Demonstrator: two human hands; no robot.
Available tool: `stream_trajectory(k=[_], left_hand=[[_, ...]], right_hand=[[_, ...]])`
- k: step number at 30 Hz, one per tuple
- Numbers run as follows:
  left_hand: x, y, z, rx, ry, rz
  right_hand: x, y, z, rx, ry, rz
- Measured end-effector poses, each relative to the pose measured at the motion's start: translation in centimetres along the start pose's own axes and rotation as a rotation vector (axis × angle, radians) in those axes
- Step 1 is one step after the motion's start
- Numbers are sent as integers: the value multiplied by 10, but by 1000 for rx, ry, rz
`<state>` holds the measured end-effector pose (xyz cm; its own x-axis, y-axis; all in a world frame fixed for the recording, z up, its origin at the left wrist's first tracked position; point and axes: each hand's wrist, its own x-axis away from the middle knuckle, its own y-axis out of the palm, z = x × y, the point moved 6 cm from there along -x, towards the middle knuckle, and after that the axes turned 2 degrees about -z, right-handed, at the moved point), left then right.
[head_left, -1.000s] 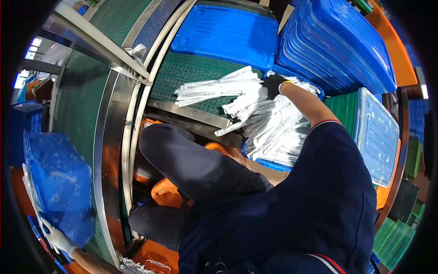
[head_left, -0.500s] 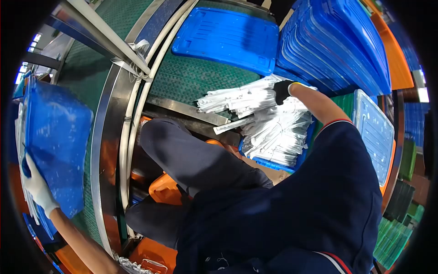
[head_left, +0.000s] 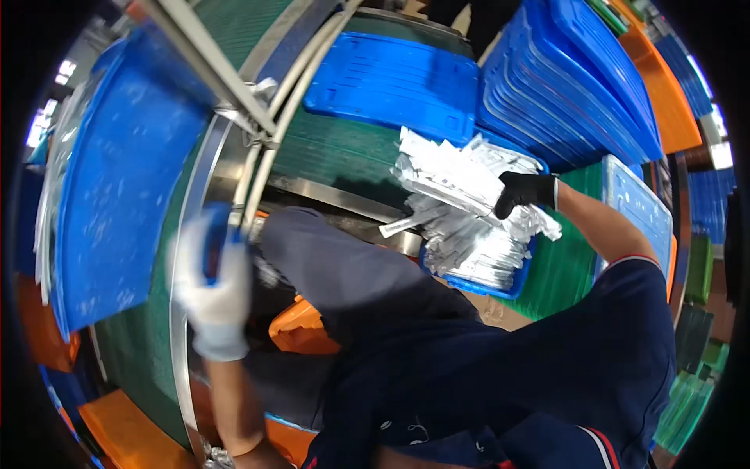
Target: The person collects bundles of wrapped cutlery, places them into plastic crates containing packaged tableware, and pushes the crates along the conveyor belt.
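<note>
My right hand point(head_left: 525, 194), in a black glove, grips a bundle of white strips point(head_left: 449, 168). The bundle is over a blue bin point(head_left: 509, 291) heaped with more white strips point(head_left: 476, 258). My left hand point(head_left: 212, 281), in a white glove with blue fingertips, is blurred by motion above the metal rail at the left. Its fingers look apart, with nothing visible between them. Left of that hand, a large blue bin point(head_left: 125, 180) with white strips point(head_left: 55, 187) along its far side stands on the green belt point(head_left: 141, 352).
A blue lid point(head_left: 391, 82) lies on the nearer green belt point(head_left: 336, 152). Stacked blue bins point(head_left: 570, 86) stand at upper right, near a pale blue lid point(head_left: 637, 203) and green crates point(head_left: 558, 273). White pipes point(head_left: 293, 86) and a metal rail point(head_left: 187, 266) run between the belts.
The large blue bin has moved up along the left belt. My left hand has left it and swung right. My right hand has shifted right and slightly down, and its bundle has turned.
</note>
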<state>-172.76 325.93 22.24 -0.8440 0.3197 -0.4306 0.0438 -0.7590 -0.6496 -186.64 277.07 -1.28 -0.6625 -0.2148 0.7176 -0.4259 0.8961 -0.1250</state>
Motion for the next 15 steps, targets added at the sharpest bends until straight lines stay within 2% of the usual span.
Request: stream_trajectory(k=[1,2,3,4,5,6,7,8,9,11,13,14,15], left_hand=[[17,23,-14,139,60,-49],[23,41,3,58,59,-233],[53,63,-3,21,94,-240],[58,68,16,-15,141,-226],[55,75,22,-54,120,-322],[53,76,25,2,66,-335],[54,76,24,33,17,-323],[51,72,24,105,36,-223],[50,71,20,221,-65,-185],[61,32,8,243,-147,55],[67,-13,-7,356,-137,270],[76,-37,-10,249,-140,273],[89,-69,-10,141,-150,276]], right_hand=[[11,18,-47,-8,14,46],[-18,22,-47,7,-112,33],[-16,40,-89,4,-192,-44],[-12,56,-135,29,-368,-55],[-15,72,-174,-44,-572,-7],[-3,111,-240,-175,-771,-88],[-14,126,-255,-298,-642,-178],[-19,148,-285,-312,-707,-268],[-22,172,-311,-329,-760,-352],[-21,226,-358,-431,-985,-280],[-26,280,-395,-409,-1020,-324],[-15,305,-416,-367,-1068,-413],[-10,327,-431,-202,-1224,-377]])
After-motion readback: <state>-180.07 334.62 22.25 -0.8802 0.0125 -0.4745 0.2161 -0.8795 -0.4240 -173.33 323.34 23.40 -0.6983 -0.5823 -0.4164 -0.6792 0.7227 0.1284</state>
